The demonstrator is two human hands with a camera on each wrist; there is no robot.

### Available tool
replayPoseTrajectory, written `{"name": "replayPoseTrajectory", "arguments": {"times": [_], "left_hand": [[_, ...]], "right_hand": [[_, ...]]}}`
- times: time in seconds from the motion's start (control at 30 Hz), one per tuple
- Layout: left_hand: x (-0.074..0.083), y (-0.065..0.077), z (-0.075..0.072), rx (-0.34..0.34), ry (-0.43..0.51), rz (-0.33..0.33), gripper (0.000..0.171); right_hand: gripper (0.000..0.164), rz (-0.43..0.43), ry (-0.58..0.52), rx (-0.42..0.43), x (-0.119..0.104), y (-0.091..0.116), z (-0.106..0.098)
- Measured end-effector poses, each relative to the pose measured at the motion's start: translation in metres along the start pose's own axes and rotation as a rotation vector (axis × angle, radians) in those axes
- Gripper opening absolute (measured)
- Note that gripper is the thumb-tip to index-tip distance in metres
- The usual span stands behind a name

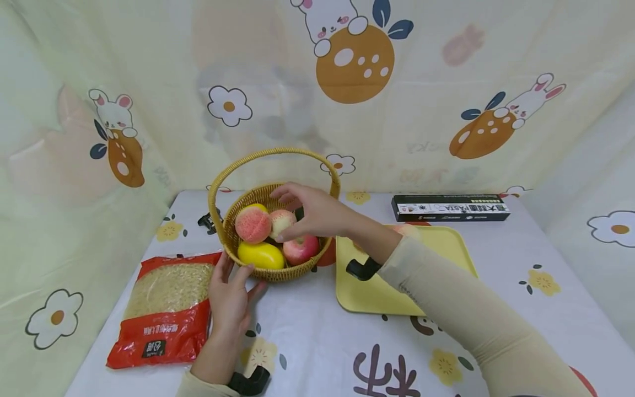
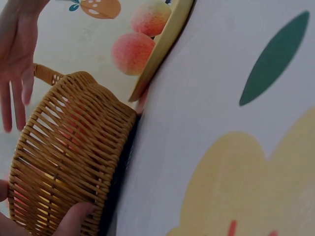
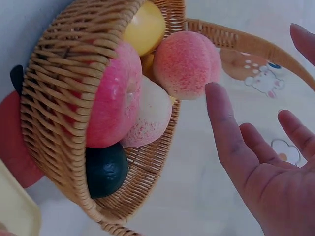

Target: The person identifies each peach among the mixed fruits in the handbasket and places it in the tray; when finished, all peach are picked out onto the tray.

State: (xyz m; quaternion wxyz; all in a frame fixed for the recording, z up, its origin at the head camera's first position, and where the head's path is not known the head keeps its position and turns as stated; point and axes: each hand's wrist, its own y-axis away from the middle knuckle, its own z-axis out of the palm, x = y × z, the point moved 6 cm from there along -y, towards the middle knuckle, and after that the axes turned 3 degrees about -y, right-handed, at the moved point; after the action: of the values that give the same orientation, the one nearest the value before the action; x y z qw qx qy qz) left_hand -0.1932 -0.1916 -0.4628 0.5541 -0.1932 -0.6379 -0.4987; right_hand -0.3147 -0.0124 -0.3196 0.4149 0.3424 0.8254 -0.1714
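Observation:
A wicker basket (image 1: 278,274) with an arched handle holds several fruits. Among them are a pink peach (image 1: 253,225), a paler peach (image 1: 281,221), a red apple (image 1: 300,250) and a smooth yellow fruit (image 1: 261,255). The right wrist view also shows a dark green fruit (image 3: 106,169) inside. Over the fruits hovers my right hand (image 1: 317,212), fingers spread and slightly bent, with nothing held. Its index fingertip is close to the pink peach (image 3: 187,65) in that view. My left hand (image 1: 230,300) touches the basket's front left side with spread fingers; its thumb (image 2: 75,219) lies against the weave.
A red-and-clear bag of grain-like food (image 1: 166,309) lies left of the basket. To the right is a yellow tray (image 1: 357,298) with peaches (image 2: 133,53) on it, partly hidden by my right arm. A black pasta box (image 1: 450,208) lies behind the tray.

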Motion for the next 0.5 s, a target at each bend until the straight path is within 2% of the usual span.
{"name": "replayPoseTrajectory", "arguments": {"times": [0.2, 0.33, 0.5], "left_hand": [[0.000, 0.000, -0.001, 0.003, 0.005, 0.004, 0.084], [0.000, 0.000, 0.000, -0.015, 0.019, -0.005, 0.084], [-0.001, 0.001, 0.000, -0.021, 0.020, -0.006, 0.084]], "right_hand": [[0.086, -0.024, 0.132, -0.047, -0.001, -0.027, 0.014], [0.091, -0.027, 0.166, -0.081, 0.002, -0.041, 0.024], [0.094, -0.004, 0.157, -0.122, 0.006, -0.053, 0.034]]}}
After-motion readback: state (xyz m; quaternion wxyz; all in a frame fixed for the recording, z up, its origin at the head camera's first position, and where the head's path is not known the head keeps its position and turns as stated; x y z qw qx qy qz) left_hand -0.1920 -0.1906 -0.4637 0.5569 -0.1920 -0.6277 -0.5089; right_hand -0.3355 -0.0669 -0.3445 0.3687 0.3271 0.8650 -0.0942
